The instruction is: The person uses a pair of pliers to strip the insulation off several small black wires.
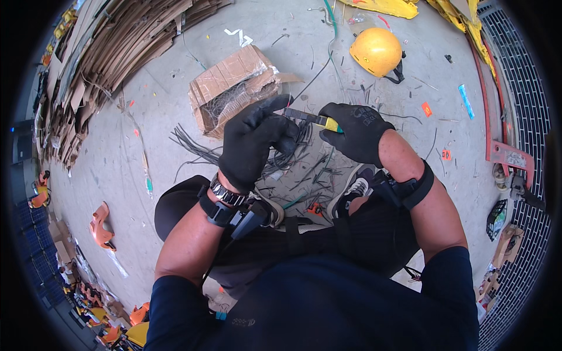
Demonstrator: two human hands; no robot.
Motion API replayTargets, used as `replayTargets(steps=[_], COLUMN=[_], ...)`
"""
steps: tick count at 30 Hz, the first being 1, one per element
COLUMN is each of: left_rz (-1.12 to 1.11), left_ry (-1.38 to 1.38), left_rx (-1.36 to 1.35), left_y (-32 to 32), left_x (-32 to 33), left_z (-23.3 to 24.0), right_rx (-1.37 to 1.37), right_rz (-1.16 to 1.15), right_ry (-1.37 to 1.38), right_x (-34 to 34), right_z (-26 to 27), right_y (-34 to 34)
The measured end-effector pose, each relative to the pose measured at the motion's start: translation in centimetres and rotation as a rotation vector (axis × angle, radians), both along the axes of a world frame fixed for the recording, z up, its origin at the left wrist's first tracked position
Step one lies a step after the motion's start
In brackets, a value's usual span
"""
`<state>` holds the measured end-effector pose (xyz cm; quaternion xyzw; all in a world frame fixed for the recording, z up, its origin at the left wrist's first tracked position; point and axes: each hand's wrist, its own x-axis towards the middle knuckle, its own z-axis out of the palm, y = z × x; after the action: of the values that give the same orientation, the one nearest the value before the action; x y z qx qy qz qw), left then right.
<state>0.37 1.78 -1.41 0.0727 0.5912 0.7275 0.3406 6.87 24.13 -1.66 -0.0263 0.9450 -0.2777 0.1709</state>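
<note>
My right hand (355, 129), in a black glove, grips a hand tool with yellow-green handles and a dark head (314, 118), apparently a wire stripper. The head points left, towards my left hand (259, 136), also gloved in black. A thin dark cable (312, 80) slants down to the left index fingertip, where a bit of red wire (288, 103) shows by the tool's tip. Whether the left fingers pinch the cable is hidden. Beneath my hands lies a bundle of dark cables (199, 147), among many short cut pieces (307, 175) between my shoes.
An open, torn cardboard box (232, 66) with tangled fine strands inside stands just beyond my left hand. A yellow helmet (376, 51) lies beyond my right. Flattened cardboard (114, 48) is stacked at far left. A red metal frame (509, 155) stands by the right-hand grating (529, 131).
</note>
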Motion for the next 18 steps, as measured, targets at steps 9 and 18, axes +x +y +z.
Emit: replayTargets(steps=[9,18], left_rz=[0.039,-0.037], left_ry=[-0.021,0.043], left_rx=[-0.028,-0.183], left_y=[0.4,0.2], left_x=[0.4,0.5], left_z=[0.4,-0.1], right_rx=[0.006,-0.046], right_rz=[-0.032,-0.054], right_ry=[-0.038,-0.022], right_x=[-0.4,0.0], right_z=[1.2,0.3], right_y=[0.0,0.0])
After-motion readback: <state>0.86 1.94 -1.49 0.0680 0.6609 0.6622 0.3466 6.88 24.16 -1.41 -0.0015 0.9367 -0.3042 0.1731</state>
